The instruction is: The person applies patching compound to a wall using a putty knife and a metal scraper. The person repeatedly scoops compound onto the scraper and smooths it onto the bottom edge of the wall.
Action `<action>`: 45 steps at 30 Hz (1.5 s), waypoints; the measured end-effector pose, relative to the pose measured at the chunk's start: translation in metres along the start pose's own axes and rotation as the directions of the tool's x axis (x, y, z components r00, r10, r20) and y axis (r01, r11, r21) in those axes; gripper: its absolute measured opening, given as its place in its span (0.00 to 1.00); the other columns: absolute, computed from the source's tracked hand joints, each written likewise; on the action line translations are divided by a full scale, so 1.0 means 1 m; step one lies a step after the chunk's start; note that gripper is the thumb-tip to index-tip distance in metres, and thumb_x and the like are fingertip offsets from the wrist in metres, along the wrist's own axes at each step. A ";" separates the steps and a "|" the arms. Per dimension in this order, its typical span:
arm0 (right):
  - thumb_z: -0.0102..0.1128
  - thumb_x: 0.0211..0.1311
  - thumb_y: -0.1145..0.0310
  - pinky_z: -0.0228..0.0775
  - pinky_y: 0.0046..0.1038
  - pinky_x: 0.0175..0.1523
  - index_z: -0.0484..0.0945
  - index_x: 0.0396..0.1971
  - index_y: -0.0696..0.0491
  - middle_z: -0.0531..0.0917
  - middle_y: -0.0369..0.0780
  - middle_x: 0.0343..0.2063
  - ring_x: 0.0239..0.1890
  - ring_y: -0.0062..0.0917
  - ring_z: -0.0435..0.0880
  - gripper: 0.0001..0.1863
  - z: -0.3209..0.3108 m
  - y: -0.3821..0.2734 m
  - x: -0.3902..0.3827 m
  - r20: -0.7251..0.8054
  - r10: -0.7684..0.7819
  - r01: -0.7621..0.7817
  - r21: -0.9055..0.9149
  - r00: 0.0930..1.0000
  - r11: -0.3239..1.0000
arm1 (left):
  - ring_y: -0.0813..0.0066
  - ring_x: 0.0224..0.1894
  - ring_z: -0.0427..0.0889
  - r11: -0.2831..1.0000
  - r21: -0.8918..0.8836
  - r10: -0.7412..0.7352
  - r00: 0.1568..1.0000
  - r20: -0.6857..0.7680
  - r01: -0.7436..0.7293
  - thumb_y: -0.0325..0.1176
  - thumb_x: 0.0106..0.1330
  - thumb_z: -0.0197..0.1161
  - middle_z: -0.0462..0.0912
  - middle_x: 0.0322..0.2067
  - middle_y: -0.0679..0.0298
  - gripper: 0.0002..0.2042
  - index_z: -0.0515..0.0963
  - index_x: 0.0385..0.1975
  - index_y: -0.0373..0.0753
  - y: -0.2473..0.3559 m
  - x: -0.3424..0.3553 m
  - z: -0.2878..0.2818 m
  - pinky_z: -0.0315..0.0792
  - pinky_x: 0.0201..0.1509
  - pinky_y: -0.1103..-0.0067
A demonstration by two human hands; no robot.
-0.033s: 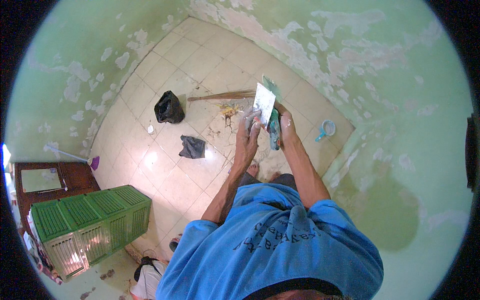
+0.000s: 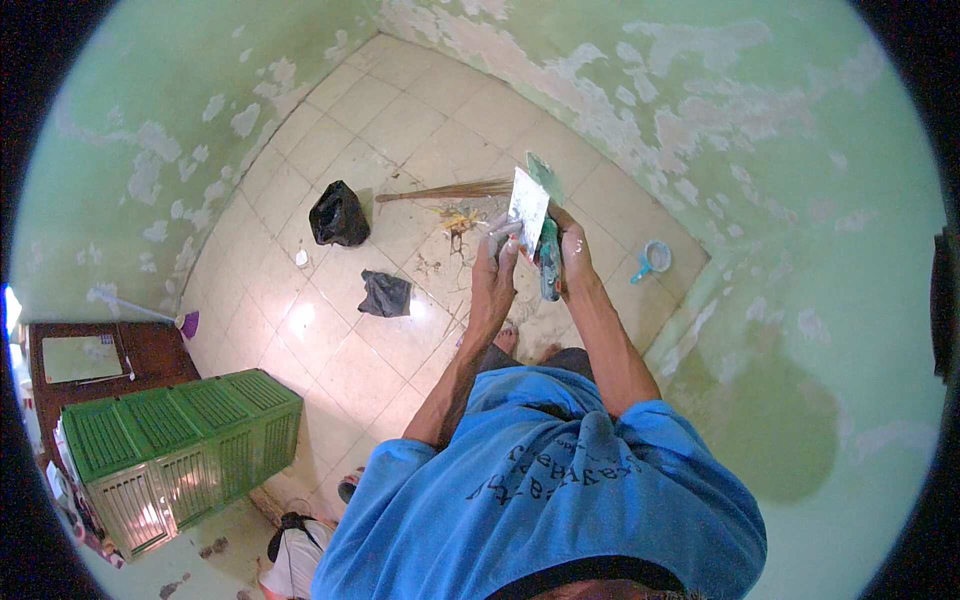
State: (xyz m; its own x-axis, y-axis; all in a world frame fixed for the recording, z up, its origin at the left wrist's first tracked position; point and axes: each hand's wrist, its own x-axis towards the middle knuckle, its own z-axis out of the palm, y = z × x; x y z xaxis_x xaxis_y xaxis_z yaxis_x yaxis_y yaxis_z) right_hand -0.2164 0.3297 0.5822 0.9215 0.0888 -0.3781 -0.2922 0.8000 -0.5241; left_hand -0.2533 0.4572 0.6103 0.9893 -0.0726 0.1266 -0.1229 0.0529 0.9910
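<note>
In front of my body, both hands are raised close together above the tiled floor. My left hand [image 2: 494,266] is closed on the lower end of a flat white plate [image 2: 527,208], which has grey smears on its face. White residue coats the fingertips. My right hand [image 2: 573,252] grips a putty knife [image 2: 549,262] with a dark green handle, whose lower end shows beside the palm. Its greenish blade, partly hidden behind the white plate, points away from me. Plate and putty knife overlap in this view; whether they touch I cannot tell.
On the floor lie a stick broom [image 2: 440,191], debris [image 2: 458,222], an upright black bag [image 2: 339,214] and a flat black bag [image 2: 385,294]. A blue-handled dipper [image 2: 654,258] sits at right. Peeling green walls [image 2: 740,110] meet the floor. A green cabinet [image 2: 200,440] stands lower left; a person [image 2: 298,552] is behind.
</note>
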 end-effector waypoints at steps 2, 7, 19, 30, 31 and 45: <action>0.51 0.60 0.52 0.78 0.28 0.33 0.73 0.44 0.60 0.81 0.44 0.35 0.30 0.30 0.82 0.24 -0.003 0.002 0.002 0.008 -0.009 0.009 -0.026 1.000 1.000 | 0.71 0.43 0.74 0.994 -0.054 -0.096 0.995 0.017 0.097 0.35 0.63 0.59 0.73 0.46 0.57 0.14 0.69 0.44 0.34 -0.009 0.008 -0.003 0.69 0.48 0.75; 0.52 0.60 0.51 0.77 0.30 0.39 0.73 0.43 0.61 0.81 0.45 0.38 0.34 0.31 0.82 0.26 0.014 -0.003 -0.006 -0.006 -0.046 0.046 -0.016 0.999 0.999 | 0.79 0.33 0.74 0.955 -0.150 -0.254 0.967 0.033 0.256 0.36 0.62 0.60 0.75 0.38 0.63 0.16 0.68 0.44 0.34 -0.014 0.018 -0.018 0.71 0.38 0.81; 0.53 0.60 0.49 0.65 0.20 0.20 0.75 0.27 0.54 0.75 0.34 0.18 0.16 0.17 0.73 0.20 -0.031 -0.020 -0.021 -0.168 -0.070 0.016 -0.300 0.983 0.954 | 0.71 0.38 0.78 0.931 -0.215 -0.277 0.955 0.104 0.293 0.40 0.65 0.56 0.75 0.46 0.58 0.20 0.66 0.51 0.34 -0.024 0.027 -0.037 0.76 0.33 0.76; 0.54 0.60 0.56 0.66 0.21 0.18 0.72 0.30 0.55 0.74 0.34 0.17 0.15 0.16 0.72 0.16 0.037 0.033 -0.029 0.059 0.171 -0.166 -0.075 0.984 0.983 | 0.68 0.29 0.80 0.917 0.391 -0.110 0.992 0.059 0.079 0.27 0.60 0.54 0.81 0.28 0.56 0.09 0.74 0.39 0.31 -0.037 0.012 -0.046 0.73 0.34 0.73; 0.54 0.60 0.56 0.65 0.21 0.18 0.72 0.30 0.55 0.74 0.34 0.17 0.15 0.16 0.71 0.16 0.029 0.027 -0.016 0.124 0.170 -0.170 -0.013 0.978 0.985 | 0.67 0.29 0.80 0.849 0.522 -0.130 0.990 0.057 0.081 0.28 0.61 0.54 0.81 0.28 0.55 0.10 0.73 0.40 0.31 -0.037 0.011 -0.045 0.73 0.34 0.72; 0.53 0.60 0.56 0.66 0.21 0.19 0.72 0.29 0.53 0.73 0.33 0.17 0.14 0.18 0.70 0.14 0.049 0.041 -0.030 0.184 0.306 -0.285 -0.132 0.934 0.949 | 0.60 0.32 0.79 0.894 0.421 -0.155 0.988 -0.027 0.152 0.32 0.65 0.51 0.79 0.29 0.47 0.11 0.71 0.42 0.31 -0.022 0.024 -0.063 0.70 0.38 0.69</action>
State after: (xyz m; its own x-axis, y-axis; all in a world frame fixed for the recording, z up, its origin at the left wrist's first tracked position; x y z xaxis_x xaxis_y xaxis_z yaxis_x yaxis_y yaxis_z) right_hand -0.2437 0.3887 0.6096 0.8182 0.4373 -0.3733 -0.5741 0.6558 -0.4901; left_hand -0.2223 0.5170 0.5889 0.9981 -0.0534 -0.0299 0.0072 -0.3829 0.9237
